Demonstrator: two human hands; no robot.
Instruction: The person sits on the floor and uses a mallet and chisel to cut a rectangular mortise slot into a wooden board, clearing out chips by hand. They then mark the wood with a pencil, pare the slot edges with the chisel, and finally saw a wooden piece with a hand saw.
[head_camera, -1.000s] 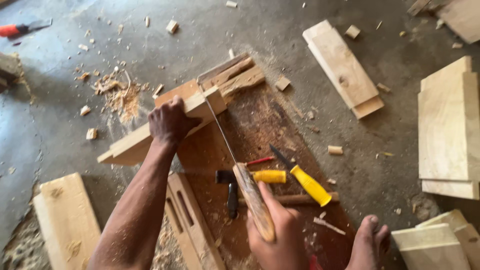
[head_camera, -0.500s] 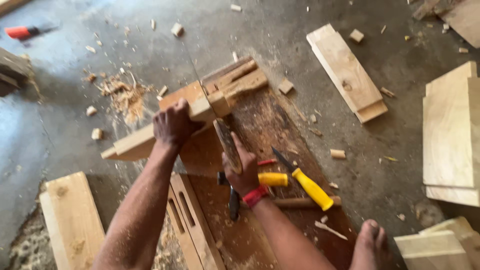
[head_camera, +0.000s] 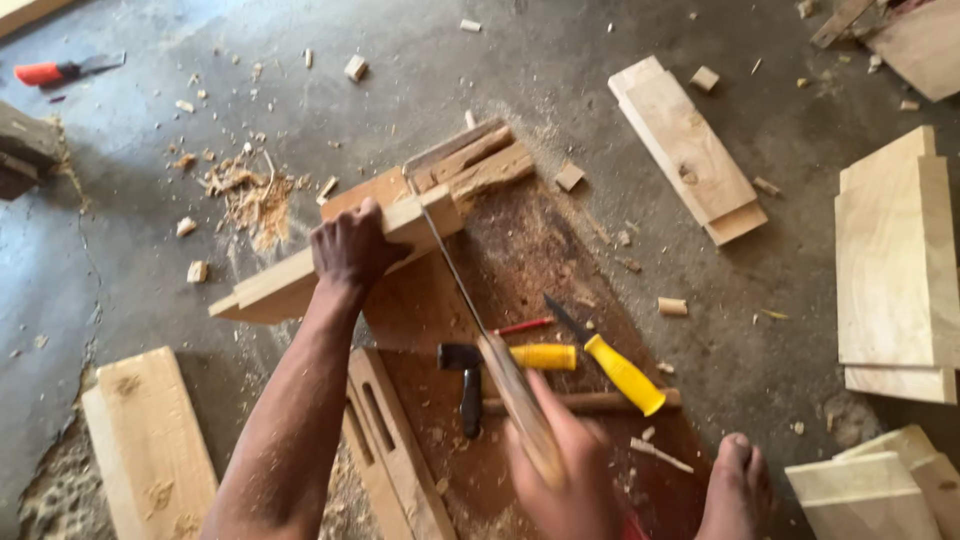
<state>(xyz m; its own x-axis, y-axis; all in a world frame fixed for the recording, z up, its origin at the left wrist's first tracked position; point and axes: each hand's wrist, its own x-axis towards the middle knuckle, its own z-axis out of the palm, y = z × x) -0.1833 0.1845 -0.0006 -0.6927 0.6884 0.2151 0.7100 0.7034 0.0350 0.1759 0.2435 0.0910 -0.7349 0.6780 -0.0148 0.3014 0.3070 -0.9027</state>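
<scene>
My left hand (head_camera: 352, 246) presses down on a pale wooden plank (head_camera: 270, 283) that lies across a dark brown board (head_camera: 520, 260) on the floor. My right hand (head_camera: 568, 470), blurred, grips the wooden handle of a handsaw (head_camera: 478, 325). The saw's thin blade runs up to the plank's right end, where it sits in the wood just right of my left hand. My bare foot (head_camera: 735, 480) rests at the board's lower right.
On the board lie a hammer (head_camera: 470, 385), a yellow-handled chisel (head_camera: 612, 362), a second yellow-handled tool (head_camera: 540, 356) and a red pencil (head_camera: 522, 326). Planks (head_camera: 690, 150) and stacked boards (head_camera: 895, 270) lie to the right, another plank (head_camera: 150, 445) at lower left. Sawdust and offcuts (head_camera: 250, 195) litter the floor.
My right hand pushed the saw forward toward the plank, then pulled it back toward me. My left hand stayed on the plank.
</scene>
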